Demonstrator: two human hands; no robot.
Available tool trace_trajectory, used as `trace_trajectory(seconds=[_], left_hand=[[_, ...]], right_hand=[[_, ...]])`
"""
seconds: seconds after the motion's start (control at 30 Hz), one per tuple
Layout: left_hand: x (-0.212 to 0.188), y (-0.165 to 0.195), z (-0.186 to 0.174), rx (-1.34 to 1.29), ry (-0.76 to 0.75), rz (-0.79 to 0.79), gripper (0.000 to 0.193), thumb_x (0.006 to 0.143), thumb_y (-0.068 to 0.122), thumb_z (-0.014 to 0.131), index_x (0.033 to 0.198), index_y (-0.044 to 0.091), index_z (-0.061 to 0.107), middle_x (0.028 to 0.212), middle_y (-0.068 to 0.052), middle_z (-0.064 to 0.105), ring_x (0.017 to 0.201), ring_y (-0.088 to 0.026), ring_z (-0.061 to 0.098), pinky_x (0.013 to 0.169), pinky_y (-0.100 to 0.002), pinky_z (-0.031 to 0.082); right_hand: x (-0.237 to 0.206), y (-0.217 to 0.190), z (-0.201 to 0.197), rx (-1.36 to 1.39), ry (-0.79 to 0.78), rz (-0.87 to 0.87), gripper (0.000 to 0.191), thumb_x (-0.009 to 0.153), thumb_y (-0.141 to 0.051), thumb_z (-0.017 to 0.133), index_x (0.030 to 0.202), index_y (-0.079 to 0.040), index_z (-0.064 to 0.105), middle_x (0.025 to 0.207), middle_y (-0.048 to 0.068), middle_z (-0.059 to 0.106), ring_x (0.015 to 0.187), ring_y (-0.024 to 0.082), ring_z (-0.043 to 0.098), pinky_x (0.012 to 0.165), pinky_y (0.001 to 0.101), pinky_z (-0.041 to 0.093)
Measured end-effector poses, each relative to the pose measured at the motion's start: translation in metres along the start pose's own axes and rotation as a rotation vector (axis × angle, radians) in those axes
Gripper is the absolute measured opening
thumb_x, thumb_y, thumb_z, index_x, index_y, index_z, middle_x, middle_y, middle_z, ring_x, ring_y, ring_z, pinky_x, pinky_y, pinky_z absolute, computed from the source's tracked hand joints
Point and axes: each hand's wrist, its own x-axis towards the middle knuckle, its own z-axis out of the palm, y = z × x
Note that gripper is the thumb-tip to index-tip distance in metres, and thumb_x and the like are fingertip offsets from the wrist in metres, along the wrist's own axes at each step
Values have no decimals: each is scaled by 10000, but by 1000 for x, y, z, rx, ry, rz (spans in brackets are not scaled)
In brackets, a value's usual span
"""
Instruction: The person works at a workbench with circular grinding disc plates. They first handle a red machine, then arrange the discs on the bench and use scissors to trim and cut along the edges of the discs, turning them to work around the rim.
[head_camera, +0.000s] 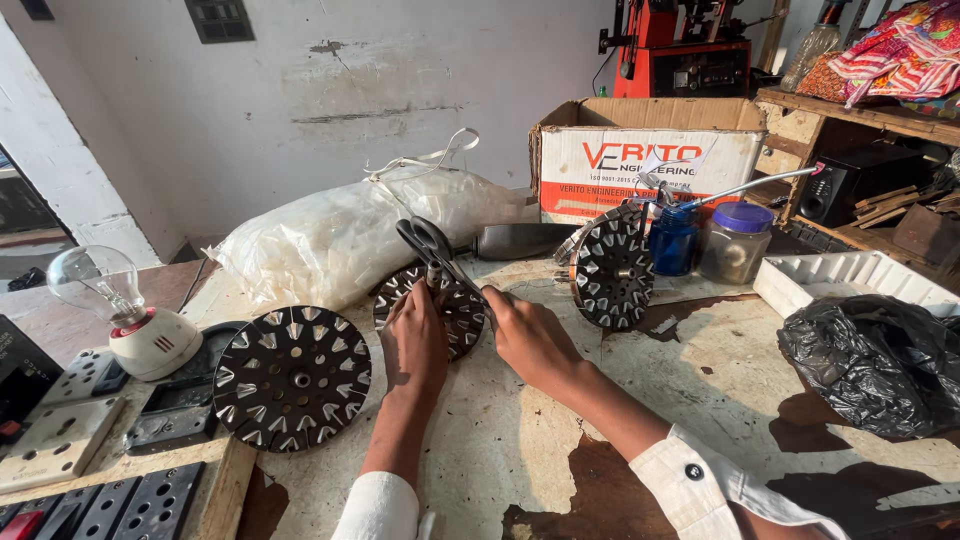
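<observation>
I am seeing both hands working at mid-bench. The left hand (415, 345) is lying curled on the near edge of the centre stator disc (432, 305), steadying it; how firmly it is gripping I cannot tell. The right hand (530, 335) is closed beside the disc's right rim, and the black-handled scissors (432, 250) are rising from between the two hands; which fingers are bearing on the blades I cannot tell.

I am judging the step in hand as trimming or seating material in the slots of this disc. The next move is calling for keeping the disc pinned flat and guiding the blade tips into a slot without slipping onto the fingers.

To the left of the left hand, a second disc (292, 377) is lying flat at the bench edge, and a bulb on a white holder (120, 310) is standing further left. To the right of the right hand, a third disc (610, 270) is leaning upright. Beyond the hands, a clear bag of white strips (340, 235) is resting, with a blue oil can (675, 240), a jar (735, 240) and a cardboard box (650, 155) further right
</observation>
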Motion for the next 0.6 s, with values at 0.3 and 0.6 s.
trace_trajectory(seconds=[0.3, 0.6], left_hand=[[1, -2, 7, -12, -31, -61, 160, 1025, 191, 566, 1023, 34, 539, 972, -191, 711, 761, -450, 688, 572, -537, 525], [0, 2, 4, 51, -3, 15, 192, 992, 164, 597, 1109, 14, 569, 1037, -202, 648, 871, -410, 660, 706, -503, 522]], right_hand=[[3, 0, -6, 33, -46, 64, 417, 802, 73, 547, 1218, 89, 579, 762, 310, 675, 708, 454, 697, 607, 515, 532], [1, 3, 2, 32, -67, 57, 453, 820, 82, 534, 1272, 90, 557, 772, 289, 687, 649, 395, 717, 566, 481, 545]])
